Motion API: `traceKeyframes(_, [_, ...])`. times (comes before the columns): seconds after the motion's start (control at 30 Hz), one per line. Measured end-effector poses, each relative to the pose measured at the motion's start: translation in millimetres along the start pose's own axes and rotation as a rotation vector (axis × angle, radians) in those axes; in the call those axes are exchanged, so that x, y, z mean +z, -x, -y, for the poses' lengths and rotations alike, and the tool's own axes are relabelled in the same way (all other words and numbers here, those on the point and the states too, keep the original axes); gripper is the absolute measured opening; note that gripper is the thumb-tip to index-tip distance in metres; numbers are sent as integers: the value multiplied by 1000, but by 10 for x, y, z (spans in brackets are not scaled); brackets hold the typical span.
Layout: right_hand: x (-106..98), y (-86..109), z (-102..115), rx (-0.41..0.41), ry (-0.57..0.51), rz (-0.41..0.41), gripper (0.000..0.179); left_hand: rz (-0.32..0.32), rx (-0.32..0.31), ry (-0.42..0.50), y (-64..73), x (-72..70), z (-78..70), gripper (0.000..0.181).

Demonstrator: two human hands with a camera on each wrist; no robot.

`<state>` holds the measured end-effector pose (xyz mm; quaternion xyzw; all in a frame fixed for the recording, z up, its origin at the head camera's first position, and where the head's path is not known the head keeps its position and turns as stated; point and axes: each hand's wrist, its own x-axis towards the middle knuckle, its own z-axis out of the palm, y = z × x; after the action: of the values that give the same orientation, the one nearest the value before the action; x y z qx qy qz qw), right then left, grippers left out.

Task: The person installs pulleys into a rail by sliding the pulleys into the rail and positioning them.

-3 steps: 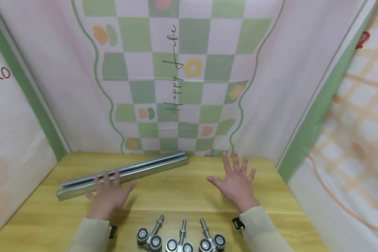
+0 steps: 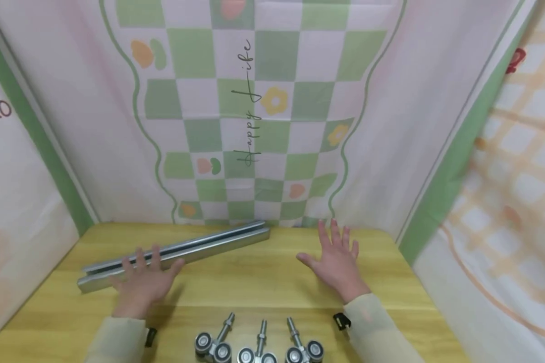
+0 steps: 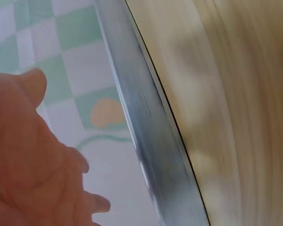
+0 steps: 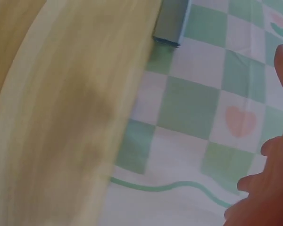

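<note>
A long silver metal channel rail point(image 2: 218, 247) with a slot along its top lies slantwise on the wooden table at the back left. My left hand point(image 2: 141, 290) hovers just in front of its left part, fingers spread and holding nothing. In the left wrist view that hand point(image 3: 37, 160) appears apart from the rail point(image 3: 144, 113). Over the right side of the table, my right hand point(image 2: 338, 264) is spread with nothing in it. The rail's end point(image 4: 172, 21) shows in the right wrist view. Three twin-wheel rollers with threaded bolts, the middle one point(image 2: 261, 340) cut off by the frame, lie at the front.
The wooden table point(image 2: 254, 290) ends at the back against a hanging cloth point(image 2: 279, 55) with green checks. More patterned cloth point(image 2: 504, 212) hangs on the right, and a pale cloth point(image 2: 22, 176) on the left.
My left hand has shifted a little to the left along the rail. The right hand has barely moved. The rail and the rollers lie as before, with the head view slightly shifted.
</note>
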<state>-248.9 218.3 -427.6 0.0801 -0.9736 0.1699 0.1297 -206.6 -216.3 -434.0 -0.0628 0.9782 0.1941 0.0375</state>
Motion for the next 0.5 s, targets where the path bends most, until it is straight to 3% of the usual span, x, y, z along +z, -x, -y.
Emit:
traceKeyframes(0.23, [168, -200, 13, 6, -178, 60, 104, -39, -41, 52, -87, -180, 544, 107])
traceKeyframes(0.5, [351, -385, 38, 62, -354, 164, 105, -118, -202, 223, -171, -333, 1037, 113])
